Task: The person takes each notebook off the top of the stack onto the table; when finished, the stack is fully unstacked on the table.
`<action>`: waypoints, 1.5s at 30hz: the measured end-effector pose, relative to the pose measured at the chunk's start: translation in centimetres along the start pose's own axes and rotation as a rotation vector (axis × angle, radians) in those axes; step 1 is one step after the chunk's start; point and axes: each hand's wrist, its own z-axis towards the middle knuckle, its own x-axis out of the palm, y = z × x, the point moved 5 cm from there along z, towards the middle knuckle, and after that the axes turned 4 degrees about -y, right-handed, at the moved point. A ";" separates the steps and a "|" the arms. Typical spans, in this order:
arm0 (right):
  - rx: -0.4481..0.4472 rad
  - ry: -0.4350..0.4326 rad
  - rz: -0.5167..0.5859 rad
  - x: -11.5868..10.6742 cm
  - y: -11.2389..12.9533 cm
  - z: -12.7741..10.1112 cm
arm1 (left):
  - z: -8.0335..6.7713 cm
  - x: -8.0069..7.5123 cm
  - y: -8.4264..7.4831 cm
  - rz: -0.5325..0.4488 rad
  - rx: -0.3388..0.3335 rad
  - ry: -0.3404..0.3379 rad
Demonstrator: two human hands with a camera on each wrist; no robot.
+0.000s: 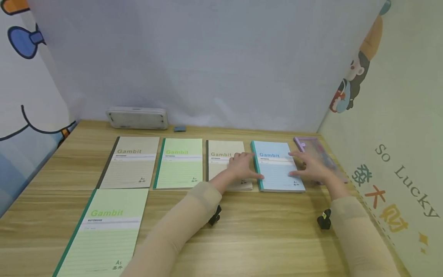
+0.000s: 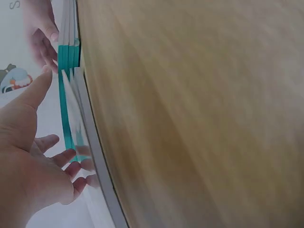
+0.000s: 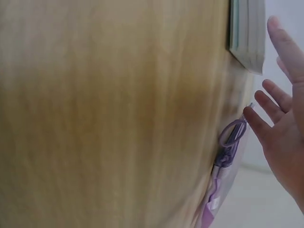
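Note:
A light blue notebook stack (image 1: 278, 169) with a teal spine lies at the right of a row of "Gambit" notebooks. My left hand (image 1: 247, 166) rests on the beige notebook (image 1: 223, 153) beside it, fingers straight, thumb against the teal spine. My right hand (image 1: 302, 166) lies flat at the blue stack's right edge with fingers spread. The left wrist view shows my left hand (image 2: 45, 140) open next to the teal spines (image 2: 64, 57). In the right wrist view, my right hand (image 3: 280, 128) hovers open between the stack's corner (image 3: 247, 33) and a purple pouch (image 3: 224, 156).
Further left lie a green notebook (image 1: 180, 163), a grey-beige notebook (image 1: 133, 163) and, nearer me, another green notebook (image 1: 104, 231). The purple pouch (image 1: 313, 148) lies by the right wall. A white case (image 1: 137, 117) and a small eraser (image 1: 179, 129) sit at the back.

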 end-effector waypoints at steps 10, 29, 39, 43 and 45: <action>0.107 0.048 0.075 0.5 -1.0 -0.5 | 0.1 0.6 -0.3 0.069 -0.036 0.014; 0.056 -0.076 0.184 -0.5 -0.4 -0.7 | 0.2 0.3 -0.4 -0.099 -0.029 0.080; 0.154 -0.087 0.282 -2.1 0.3 -1.1 | 0.2 0.3 0.0 -0.159 -0.036 0.080; 0.174 -0.110 0.320 -2.7 0.7 -1.1 | 0.2 -0.2 0.1 -0.235 -0.044 0.063; 0.165 -0.116 0.362 -2.9 1.1 -1.0 | 0.2 -0.5 0.1 -0.273 -0.044 0.062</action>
